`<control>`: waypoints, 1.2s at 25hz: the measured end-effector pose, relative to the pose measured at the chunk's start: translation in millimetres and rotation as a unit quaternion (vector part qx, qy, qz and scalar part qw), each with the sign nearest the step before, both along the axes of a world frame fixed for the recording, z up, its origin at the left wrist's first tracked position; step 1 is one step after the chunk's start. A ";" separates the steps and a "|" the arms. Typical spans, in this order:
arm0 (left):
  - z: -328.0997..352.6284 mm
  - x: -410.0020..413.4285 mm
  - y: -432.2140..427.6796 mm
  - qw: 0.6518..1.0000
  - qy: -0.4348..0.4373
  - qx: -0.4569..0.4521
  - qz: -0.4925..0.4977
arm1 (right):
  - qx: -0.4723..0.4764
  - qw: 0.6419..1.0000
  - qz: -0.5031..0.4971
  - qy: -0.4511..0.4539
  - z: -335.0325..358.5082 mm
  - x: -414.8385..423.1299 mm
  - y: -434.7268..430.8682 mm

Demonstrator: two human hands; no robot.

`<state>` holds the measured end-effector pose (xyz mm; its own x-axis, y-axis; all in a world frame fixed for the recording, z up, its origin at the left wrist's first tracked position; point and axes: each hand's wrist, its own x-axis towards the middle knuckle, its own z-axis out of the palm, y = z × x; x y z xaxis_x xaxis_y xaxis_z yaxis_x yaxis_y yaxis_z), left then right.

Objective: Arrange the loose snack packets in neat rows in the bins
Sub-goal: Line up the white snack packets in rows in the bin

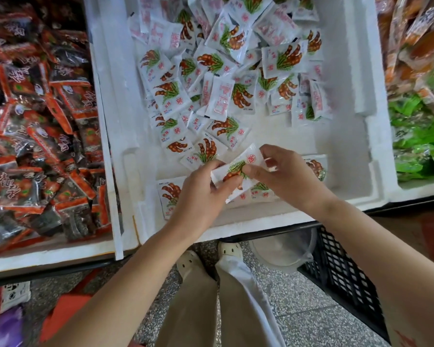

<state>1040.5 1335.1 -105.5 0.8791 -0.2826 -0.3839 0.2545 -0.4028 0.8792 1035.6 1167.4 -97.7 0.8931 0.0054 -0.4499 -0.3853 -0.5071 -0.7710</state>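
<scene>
Over the near end of a white foam bin (361, 136), both hands hold a small stack of white snack packets (238, 166) printed with brown pods and green leaves. My left hand (201, 194) grips the stack's left end. My right hand (286, 176) pinches its right end, thumb on top. Several loose packets of the same kind (226, 71) lie jumbled across the bin's middle and far part. A few packets lie flat along the near wall, one by my left hand (167, 194) and one behind my right hand (317, 166).
A bin of red and black packets (35, 121) stands to the left. Orange packets (416, 41) and green packets (419, 146) fill the bin to the right. Below the shelf are a black plastic crate (341, 271), a clear tub (283, 249) and my feet on the speckled floor.
</scene>
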 end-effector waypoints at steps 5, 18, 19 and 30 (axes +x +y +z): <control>-29.3 -0.3 11.0 0.930 -0.204 0.257 -0.167 | -0.086 0.991 -0.026 -0.097 -13.8 11.1 -13.8; -49.5 11.8 25.0 0.882 -0.173 0.351 -0.263 | -0.211 0.950 0.227 0.037 -49.1 31.6 7.2; -49.4 11.9 25.3 0.882 -0.175 0.348 -0.264 | -0.200 0.956 0.213 0.034 -50.0 28.6 6.9; -43.6 74.5 7.0 0.870 -0.240 0.362 -0.235 | -0.309 0.942 0.094 -0.095 -60.4 71.9 -1.9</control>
<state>1115.0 1342.1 -149.1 0.8399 -0.4908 -0.2316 -0.4135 -0.8552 0.3124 1107.6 1165.5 -158.2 0.9672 -0.0377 -0.2511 -0.1278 -0.9269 -0.3530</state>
